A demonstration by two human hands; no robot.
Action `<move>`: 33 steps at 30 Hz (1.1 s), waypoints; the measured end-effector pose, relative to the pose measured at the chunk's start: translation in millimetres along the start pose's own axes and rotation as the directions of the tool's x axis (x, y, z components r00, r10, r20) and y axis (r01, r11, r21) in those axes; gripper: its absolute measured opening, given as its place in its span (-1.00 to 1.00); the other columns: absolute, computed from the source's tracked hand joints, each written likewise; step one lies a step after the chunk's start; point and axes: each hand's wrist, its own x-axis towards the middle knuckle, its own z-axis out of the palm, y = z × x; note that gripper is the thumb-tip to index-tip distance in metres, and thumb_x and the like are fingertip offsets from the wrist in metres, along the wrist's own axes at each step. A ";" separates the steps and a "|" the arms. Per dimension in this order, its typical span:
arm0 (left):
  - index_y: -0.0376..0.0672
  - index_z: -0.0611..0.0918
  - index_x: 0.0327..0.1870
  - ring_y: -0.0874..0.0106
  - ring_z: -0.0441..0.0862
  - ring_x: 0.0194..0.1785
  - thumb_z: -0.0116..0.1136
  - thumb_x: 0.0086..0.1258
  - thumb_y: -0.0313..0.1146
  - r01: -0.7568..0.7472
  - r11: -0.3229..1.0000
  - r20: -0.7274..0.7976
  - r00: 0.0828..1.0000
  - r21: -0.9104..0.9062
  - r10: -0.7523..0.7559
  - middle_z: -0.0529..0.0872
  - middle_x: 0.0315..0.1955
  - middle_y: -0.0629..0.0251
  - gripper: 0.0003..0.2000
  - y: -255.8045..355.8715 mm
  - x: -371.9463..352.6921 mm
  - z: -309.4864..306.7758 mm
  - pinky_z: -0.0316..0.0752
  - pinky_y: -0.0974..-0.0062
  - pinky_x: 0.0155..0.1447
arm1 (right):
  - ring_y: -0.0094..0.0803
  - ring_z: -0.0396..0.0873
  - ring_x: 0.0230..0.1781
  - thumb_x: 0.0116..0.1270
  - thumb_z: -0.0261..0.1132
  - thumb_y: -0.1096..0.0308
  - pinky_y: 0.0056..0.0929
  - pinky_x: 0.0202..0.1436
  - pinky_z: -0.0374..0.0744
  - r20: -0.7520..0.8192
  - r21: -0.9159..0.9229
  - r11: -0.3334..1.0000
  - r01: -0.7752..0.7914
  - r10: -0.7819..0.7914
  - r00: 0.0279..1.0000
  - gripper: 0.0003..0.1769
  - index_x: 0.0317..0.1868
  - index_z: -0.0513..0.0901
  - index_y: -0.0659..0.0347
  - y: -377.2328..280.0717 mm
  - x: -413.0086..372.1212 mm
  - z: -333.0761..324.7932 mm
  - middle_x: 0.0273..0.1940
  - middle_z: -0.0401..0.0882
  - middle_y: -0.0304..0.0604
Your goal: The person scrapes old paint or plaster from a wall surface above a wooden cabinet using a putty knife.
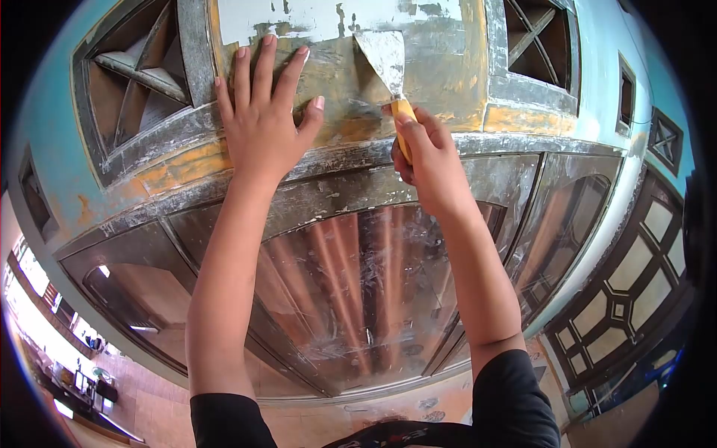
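My left hand (267,123) lies flat with spread fingers on the wall panel (433,78), its fingertips near the lower edge of the white layer (317,16). In my right hand (424,153) is a scraper (385,60) with a yellow handle and a wide, whitish metal blade. The blade points up, and its top edge is at the ragged border between the white layer and the bare, brownish-grey surface. Dark patches show through the white above.
Framed vents with crossed bars flank the panel, one at the left (138,75) and one at the right (534,37). Below is a dark-framed window (358,284) with curtains behind glass. A patterned door (620,306) stands at the right, above the tiled floor (149,396) level.
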 end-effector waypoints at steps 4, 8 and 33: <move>0.33 0.40 0.58 0.10 0.12 0.68 0.13 0.47 0.05 0.009 1.000 0.003 1.000 0.014 -0.009 0.23 0.65 0.36 -0.38 1.0 -0.7 -1.5 -0.06 -0.21 0.65 | -0.68 0.39 -0.54 0.66 0.09 0.10 -0.58 -0.49 0.30 0.022 0.001 1.000 -0.027 0.027 0.999 -0.58 0.22 0.59 0.28 -0.6 0.6 3.2 -0.50 0.50 -0.33; 0.29 0.39 0.59 0.10 0.10 0.69 0.12 0.48 0.07 0.010 1.000 0.016 1.000 0.027 -0.010 0.23 0.65 0.35 -0.37 1.3 -1.5 -0.7 -0.08 -0.22 0.66 | -0.68 0.36 -0.56 0.66 0.07 0.10 -0.57 -0.49 0.30 0.008 -0.002 0.999 -0.046 0.046 0.999 -0.58 0.20 0.59 0.27 -5.4 -1.8 8.0 -0.51 0.50 -0.32; -0.20 0.29 0.61 0.12 0.04 0.71 0.06 0.50 0.08 0.044 0.999 0.009 0.999 -0.005 -0.044 0.18 0.66 0.15 -0.25 -1.0 -2.2 4.6 -0.12 -0.13 0.69 | -0.66 0.36 -0.57 0.66 0.10 0.12 -0.56 -0.49 0.31 0.056 0.056 0.998 -0.013 0.010 0.998 -0.62 0.11 0.56 0.30 -1.0 -3.0 34.5 -0.53 0.53 -0.29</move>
